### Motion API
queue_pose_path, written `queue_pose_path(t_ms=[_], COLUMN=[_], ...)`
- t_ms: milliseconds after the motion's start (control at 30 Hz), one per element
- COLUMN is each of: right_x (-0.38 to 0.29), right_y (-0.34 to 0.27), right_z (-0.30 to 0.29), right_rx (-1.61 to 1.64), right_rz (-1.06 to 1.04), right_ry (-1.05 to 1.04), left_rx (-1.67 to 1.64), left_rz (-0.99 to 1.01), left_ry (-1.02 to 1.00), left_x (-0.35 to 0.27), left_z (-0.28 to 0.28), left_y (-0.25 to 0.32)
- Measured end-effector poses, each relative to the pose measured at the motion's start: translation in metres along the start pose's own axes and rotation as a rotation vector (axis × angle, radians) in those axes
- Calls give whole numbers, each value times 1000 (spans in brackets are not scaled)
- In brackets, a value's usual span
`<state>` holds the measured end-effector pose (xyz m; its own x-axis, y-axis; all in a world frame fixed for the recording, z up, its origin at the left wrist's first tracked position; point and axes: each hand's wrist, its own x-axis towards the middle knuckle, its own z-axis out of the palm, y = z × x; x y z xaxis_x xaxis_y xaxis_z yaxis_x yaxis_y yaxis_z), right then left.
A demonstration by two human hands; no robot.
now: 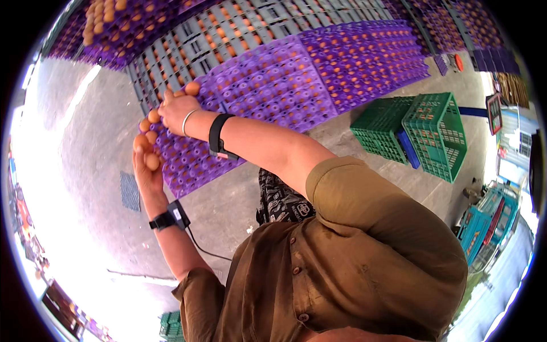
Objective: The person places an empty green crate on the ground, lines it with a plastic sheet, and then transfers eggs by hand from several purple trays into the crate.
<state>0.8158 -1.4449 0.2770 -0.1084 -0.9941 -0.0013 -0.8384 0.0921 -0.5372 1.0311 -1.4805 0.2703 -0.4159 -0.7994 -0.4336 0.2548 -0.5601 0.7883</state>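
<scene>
My left hand is at the left end of a block of purple plastic egg trays, its fingers around brown eggs. Another egg rests against its fingertips. My right hand reaches over the same end of the trays, back of the hand showing. Its fingertips are partly hidden, so whether they grip an egg is unclear. One brown egg sits just beyond its knuckles. Two loose-looking eggs lie between my hands. More eggs show through gaps in the trays.
Grey slatted plastic pieces with eggs behind them run along the far side. More purple trays with eggs are at upper left. Green plastic crates stand at right by a blue-framed scale with a display. Concrete floor lies below.
</scene>
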Motion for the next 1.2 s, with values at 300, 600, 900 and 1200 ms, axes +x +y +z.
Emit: queue_pose_path(t_ms=[300, 600, 900, 1200], right_x=[-284, -738, -914, -839], right_y=[239, 455, 689, 786], right_z=[-208, -382, -343, -331], right_rx=[1127, 915, 844, 660], right_rz=[567, 955, 1470, 1525], right_ry=[-148, 820, 651, 55], left_rx=[577, 1039, 1904, 2007], left_rz=[-20, 107, 303, -203], left_ry=[-530, -1318, -1968, -2323], left_x=[0, -128, -214, -178], left_z=[315, 757, 925, 873], left_y=[-87, -384, -686, -782])
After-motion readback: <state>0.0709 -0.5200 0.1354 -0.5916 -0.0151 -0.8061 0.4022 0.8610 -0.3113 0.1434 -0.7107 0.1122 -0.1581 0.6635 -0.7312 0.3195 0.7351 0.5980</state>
